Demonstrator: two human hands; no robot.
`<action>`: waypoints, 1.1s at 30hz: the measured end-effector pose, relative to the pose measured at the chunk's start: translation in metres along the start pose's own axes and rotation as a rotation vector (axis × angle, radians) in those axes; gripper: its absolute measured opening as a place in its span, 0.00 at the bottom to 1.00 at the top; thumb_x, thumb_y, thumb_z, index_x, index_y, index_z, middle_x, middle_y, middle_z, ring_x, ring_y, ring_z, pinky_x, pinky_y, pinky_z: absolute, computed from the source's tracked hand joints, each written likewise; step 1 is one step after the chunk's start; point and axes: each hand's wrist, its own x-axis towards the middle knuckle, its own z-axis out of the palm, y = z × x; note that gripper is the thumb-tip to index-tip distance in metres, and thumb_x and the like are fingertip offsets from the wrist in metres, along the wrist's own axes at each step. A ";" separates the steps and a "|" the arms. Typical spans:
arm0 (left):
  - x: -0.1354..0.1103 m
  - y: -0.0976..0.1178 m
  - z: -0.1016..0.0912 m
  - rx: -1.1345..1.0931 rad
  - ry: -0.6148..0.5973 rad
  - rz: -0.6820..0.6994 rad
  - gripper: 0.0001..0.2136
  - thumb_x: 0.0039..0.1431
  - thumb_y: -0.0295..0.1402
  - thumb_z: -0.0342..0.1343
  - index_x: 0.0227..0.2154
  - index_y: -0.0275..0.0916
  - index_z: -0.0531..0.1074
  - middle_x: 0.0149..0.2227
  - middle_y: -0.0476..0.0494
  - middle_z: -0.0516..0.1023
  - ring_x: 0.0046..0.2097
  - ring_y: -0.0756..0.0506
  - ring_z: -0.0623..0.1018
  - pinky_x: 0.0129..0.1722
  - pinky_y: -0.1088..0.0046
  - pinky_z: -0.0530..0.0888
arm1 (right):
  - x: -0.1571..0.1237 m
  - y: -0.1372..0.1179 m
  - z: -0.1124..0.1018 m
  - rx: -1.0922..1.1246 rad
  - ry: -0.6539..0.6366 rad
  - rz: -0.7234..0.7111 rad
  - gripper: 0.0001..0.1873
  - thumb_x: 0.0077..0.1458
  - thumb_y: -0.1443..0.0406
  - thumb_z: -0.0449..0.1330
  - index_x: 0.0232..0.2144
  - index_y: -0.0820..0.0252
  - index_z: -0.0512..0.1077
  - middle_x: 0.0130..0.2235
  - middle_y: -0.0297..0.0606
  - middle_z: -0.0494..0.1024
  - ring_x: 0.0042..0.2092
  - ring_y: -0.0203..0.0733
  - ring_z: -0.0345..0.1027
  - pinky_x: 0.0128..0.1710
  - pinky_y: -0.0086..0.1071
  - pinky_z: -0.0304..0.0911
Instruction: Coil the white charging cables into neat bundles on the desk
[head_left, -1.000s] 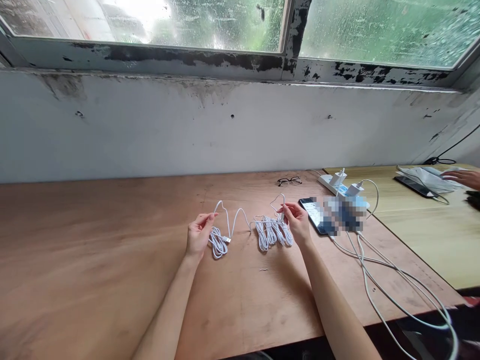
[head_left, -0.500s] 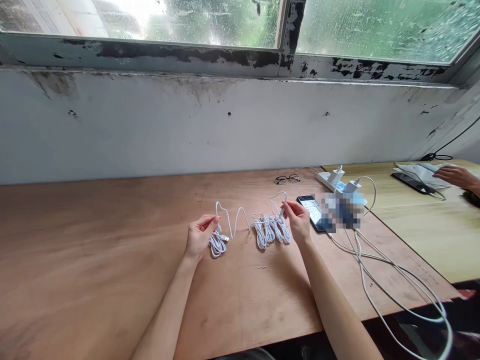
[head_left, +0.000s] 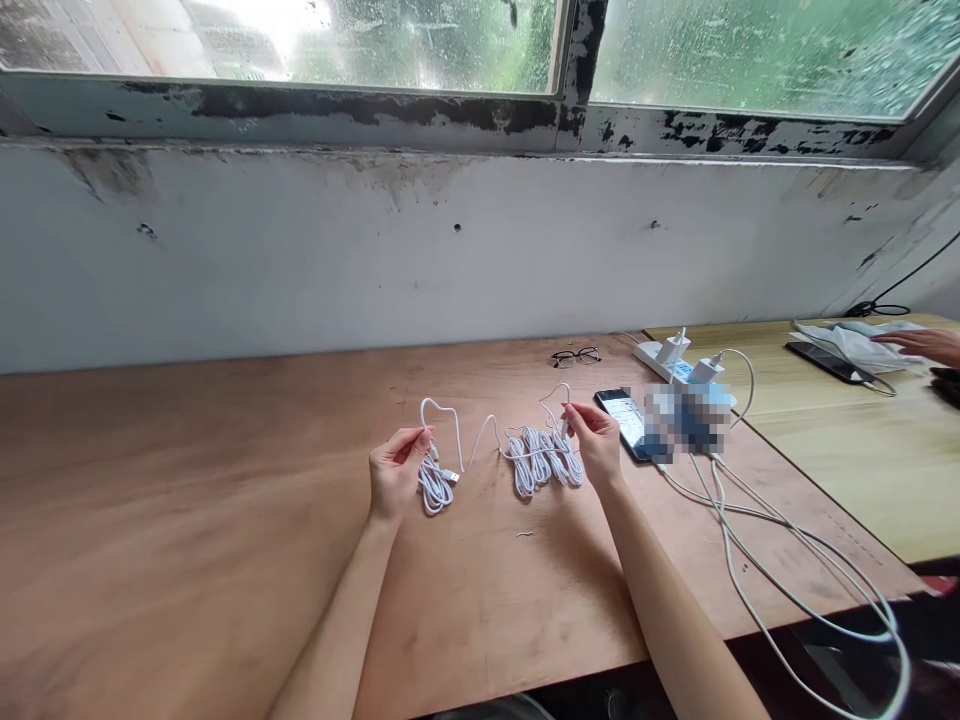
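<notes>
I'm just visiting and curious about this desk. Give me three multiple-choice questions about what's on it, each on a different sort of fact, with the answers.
1. Where do the eyeglasses lie?
A. On the window ledge
B. On the plywood table, toward its far edge
C. On the floor

2. What colour is the cable pinched by the left hand?
A. Black
B. Red
C. White

3. What state is the screen of the phone beside the right hand in?
A. Lit
B. Dark
C. Covered by a cloth

Answers:
1. B, the eyeglasses rest on the plywood beyond the hands.
2. C, its loops and coil all look white.
3. A, the uncovered part of the screen shows bright.
</notes>
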 end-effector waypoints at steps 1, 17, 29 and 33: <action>0.001 0.000 -0.001 -0.002 0.010 0.004 0.12 0.42 0.40 0.64 0.27 0.37 0.78 0.25 0.47 0.75 0.24 0.52 0.71 0.21 0.78 0.70 | 0.000 0.001 -0.001 0.004 0.004 -0.004 0.14 0.44 0.56 0.64 0.29 0.61 0.75 0.24 0.35 0.73 0.22 0.31 0.60 0.21 0.28 0.57; 0.003 0.004 -0.005 0.065 0.087 0.063 0.13 0.43 0.42 0.63 0.27 0.37 0.78 0.24 0.47 0.74 0.23 0.53 0.67 0.21 0.78 0.64 | 0.007 0.011 -0.011 -0.012 0.068 -0.058 0.15 0.46 0.55 0.62 0.31 0.61 0.75 0.24 0.34 0.72 0.22 0.32 0.60 0.20 0.27 0.57; 0.001 0.005 -0.003 0.055 0.091 0.054 0.13 0.43 0.42 0.63 0.27 0.37 0.78 0.23 0.49 0.73 0.22 0.54 0.67 0.20 0.78 0.63 | 0.001 0.001 -0.006 0.009 -0.037 0.010 0.15 0.45 0.55 0.63 0.30 0.61 0.75 0.21 0.33 0.72 0.20 0.31 0.59 0.18 0.27 0.56; 0.001 0.003 -0.005 0.014 0.096 0.081 0.13 0.45 0.42 0.62 0.28 0.36 0.78 0.23 0.49 0.73 0.20 0.55 0.65 0.18 0.78 0.63 | 0.003 0.003 -0.010 0.036 -0.026 0.010 0.15 0.45 0.55 0.63 0.29 0.61 0.74 0.21 0.33 0.71 0.20 0.30 0.58 0.18 0.27 0.56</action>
